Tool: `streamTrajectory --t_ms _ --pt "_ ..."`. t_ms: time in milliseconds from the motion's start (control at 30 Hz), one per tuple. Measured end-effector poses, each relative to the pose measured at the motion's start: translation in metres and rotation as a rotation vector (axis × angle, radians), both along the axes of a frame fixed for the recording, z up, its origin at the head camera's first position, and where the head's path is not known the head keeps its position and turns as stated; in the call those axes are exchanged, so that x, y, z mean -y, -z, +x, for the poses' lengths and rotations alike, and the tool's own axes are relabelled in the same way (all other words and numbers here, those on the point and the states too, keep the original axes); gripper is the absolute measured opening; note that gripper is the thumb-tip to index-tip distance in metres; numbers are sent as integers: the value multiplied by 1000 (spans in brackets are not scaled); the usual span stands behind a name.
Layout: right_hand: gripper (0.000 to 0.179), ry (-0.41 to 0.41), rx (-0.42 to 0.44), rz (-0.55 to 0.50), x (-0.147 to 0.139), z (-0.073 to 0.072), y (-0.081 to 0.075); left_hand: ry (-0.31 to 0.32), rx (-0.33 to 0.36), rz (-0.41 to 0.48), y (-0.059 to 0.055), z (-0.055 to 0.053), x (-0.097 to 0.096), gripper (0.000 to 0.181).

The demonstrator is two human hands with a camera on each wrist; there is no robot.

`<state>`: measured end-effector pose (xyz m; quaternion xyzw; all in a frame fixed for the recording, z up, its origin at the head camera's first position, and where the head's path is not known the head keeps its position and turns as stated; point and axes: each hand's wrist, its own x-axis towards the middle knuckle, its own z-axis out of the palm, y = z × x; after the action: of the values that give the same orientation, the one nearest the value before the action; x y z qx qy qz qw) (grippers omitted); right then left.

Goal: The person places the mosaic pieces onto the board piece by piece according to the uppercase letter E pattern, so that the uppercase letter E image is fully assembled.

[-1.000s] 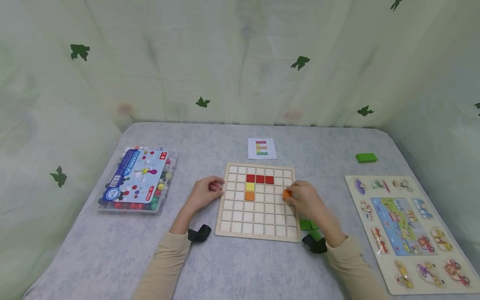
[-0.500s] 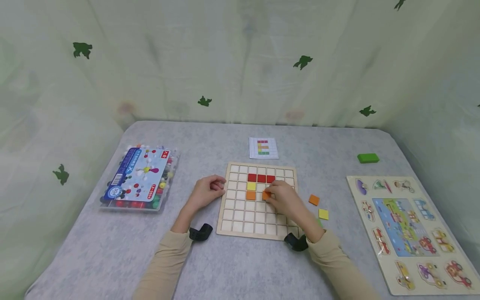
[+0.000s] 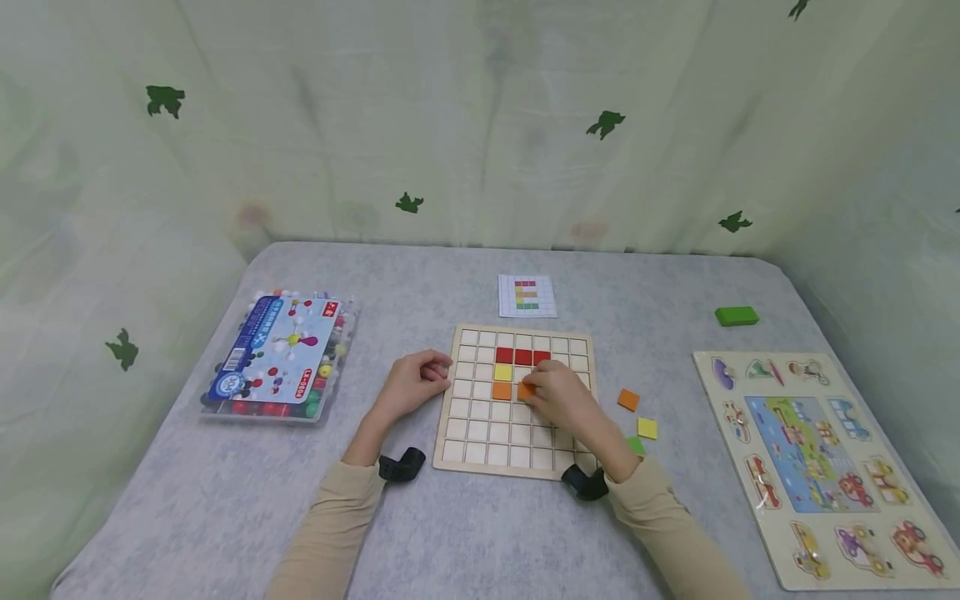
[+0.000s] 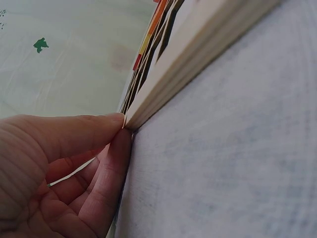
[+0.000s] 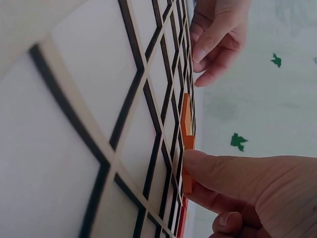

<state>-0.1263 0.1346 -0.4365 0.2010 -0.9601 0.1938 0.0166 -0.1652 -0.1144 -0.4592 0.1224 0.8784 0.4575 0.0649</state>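
Observation:
A wooden grid board [image 3: 517,477] lies flat in the middle of the table. My left hand [image 3: 411,385] pinches its left edge between thumb and finger, close up in the left wrist view. Over the board, my right hand [image 3: 572,407] holds an orange square tile [image 3: 525,391] by thumb and fingers, at the cell beside a seated orange tile [image 3: 502,390]. Above that one sit a yellow tile [image 3: 502,372] and a row of red tiles [image 3: 522,357]. The right wrist view shows the held tile [image 5: 189,143] tilted against the grid, its far side behind the thumb.
Loose orange [image 3: 628,400], yellow [image 3: 647,428] and green tiles [image 3: 636,445] lie right of the board. A pattern card [image 3: 527,297] is behind it. A box of coloured balls [image 3: 277,358] stands left; a picture puzzle [image 3: 825,467] and green block [image 3: 737,316] are at right.
My right hand has carried the orange tile left from the board's right edge to beside the seated orange one, uncovering loose tiles at right. The left hand stays at the board's edge.

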Motion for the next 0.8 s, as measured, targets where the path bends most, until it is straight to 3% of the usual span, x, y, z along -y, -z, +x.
streamTrajectory --t_ms 567,800 --pt "22 -16 46 -21 4 -4 3 -3 8 -3 0 0 0 27" --pt "24 19 5 -78 -11 1 1 -5 18 -4 1 -1 0 27"
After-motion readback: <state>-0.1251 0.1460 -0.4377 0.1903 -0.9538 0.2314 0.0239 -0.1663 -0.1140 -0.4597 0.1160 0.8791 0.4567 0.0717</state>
